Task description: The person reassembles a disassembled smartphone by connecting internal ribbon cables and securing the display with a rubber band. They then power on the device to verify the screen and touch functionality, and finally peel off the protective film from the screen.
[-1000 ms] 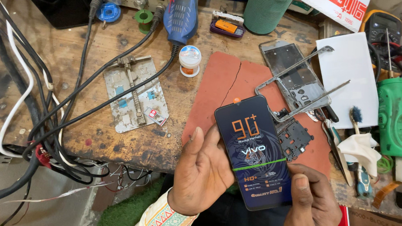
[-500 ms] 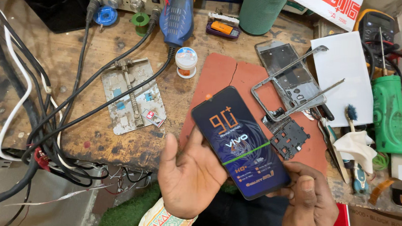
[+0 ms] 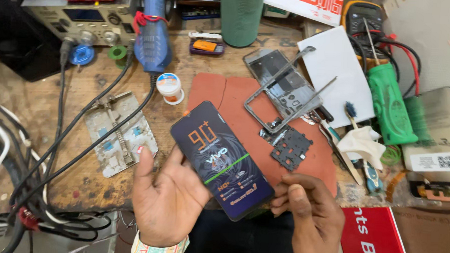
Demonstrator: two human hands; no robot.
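Phone display panel point(image 3: 221, 161), dark, with printed protective film: lies tilted across the open palm of the left hand point(image 3: 167, 200), long axis running from upper left to lower right. Right hand point(image 3: 309, 216) pinches its lower right corner (fingers curled). Beyond: red-brown mat point(image 3: 246, 112), metal phone frame point(image 3: 287, 91), black shield plate point(image 3: 291, 147).

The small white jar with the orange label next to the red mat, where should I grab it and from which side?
Grip the small white jar around its round sides just under the lid, coming straight down from above. It stands upright on the wooden bench, with the black cable close on its left and the red mat to its right, so from overhead is probably the clearest way in.
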